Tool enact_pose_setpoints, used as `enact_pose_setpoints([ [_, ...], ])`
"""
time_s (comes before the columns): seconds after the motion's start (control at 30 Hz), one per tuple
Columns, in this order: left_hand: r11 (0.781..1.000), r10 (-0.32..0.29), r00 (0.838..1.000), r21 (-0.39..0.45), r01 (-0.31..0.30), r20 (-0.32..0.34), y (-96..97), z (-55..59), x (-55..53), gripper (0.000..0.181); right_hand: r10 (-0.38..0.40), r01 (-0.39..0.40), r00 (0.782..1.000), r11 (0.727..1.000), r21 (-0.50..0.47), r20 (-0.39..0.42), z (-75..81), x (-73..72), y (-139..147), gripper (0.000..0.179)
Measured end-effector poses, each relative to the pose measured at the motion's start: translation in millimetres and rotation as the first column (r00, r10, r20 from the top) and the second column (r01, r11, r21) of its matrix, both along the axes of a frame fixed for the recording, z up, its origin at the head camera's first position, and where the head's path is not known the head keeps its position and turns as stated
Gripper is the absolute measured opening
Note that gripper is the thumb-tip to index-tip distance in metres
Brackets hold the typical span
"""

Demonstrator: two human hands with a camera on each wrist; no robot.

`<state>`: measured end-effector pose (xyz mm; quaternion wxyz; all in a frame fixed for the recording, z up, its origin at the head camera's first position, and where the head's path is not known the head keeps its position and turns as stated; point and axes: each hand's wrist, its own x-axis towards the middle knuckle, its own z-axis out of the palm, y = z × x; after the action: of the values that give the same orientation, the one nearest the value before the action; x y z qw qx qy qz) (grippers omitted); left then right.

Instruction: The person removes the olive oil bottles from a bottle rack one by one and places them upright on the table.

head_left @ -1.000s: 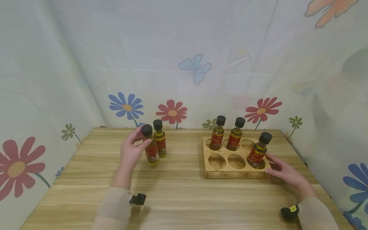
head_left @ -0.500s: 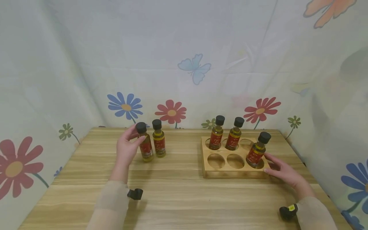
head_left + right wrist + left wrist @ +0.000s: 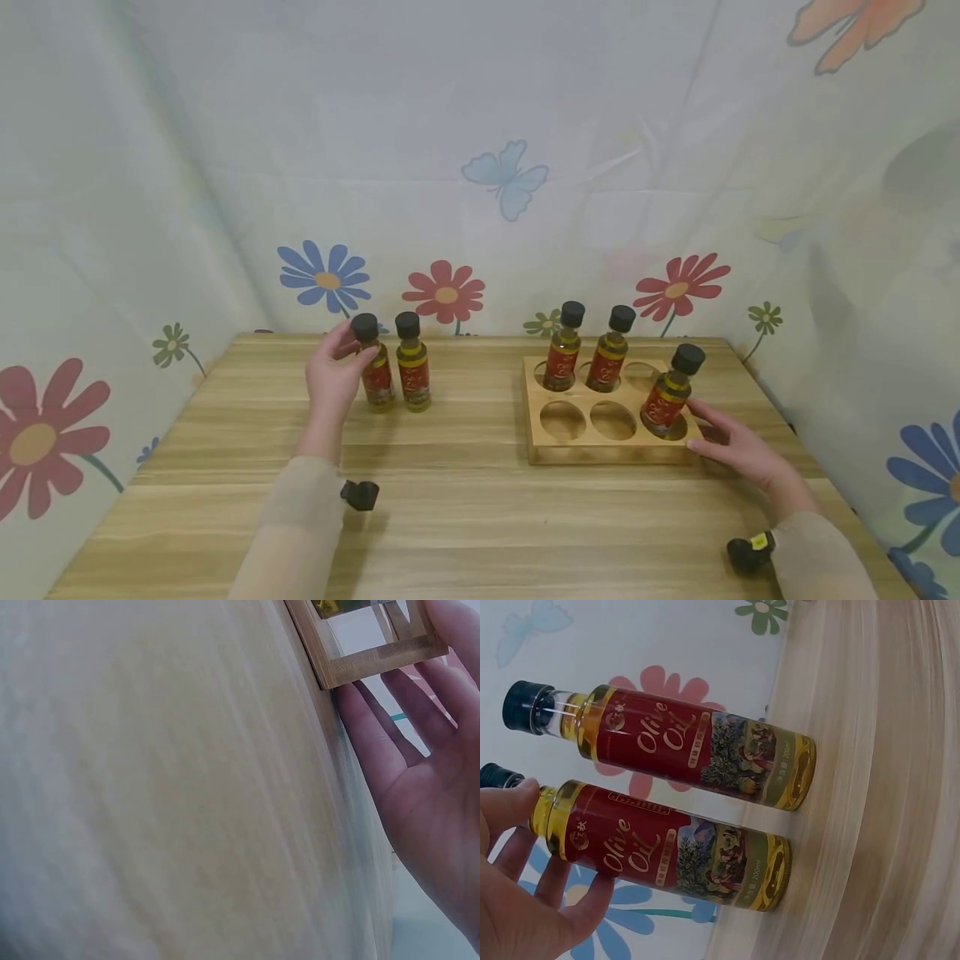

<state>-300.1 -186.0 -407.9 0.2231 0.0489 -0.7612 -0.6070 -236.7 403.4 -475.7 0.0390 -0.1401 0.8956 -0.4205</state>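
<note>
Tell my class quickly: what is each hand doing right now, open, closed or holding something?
Left hand: holding the leftmost olive oil bottle near its neck.
Right hand: open, touching the right end of the wooden rack.

Touches a wooden rack point(image 3: 382, 661) with the right hand point(image 3: 431, 776); shows something yellow point(image 3: 340, 606) inside, beyond the fingertips (cut off up top); shows wood-grained tabletop point(image 3: 187, 787) left of the fingers.
</note>
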Motion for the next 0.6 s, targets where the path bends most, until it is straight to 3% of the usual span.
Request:
enact_pose_setpoints([
  [0.6, 0.999, 0.013, 0.999, 0.052, -0.011, -0.037, 5.9, -2.5, -3.4, 0.051, -0.013, 0.013, 1.000, 1.000, 0.027, 0.008, -0.8, -0.4, 0.9, 0.074],
])
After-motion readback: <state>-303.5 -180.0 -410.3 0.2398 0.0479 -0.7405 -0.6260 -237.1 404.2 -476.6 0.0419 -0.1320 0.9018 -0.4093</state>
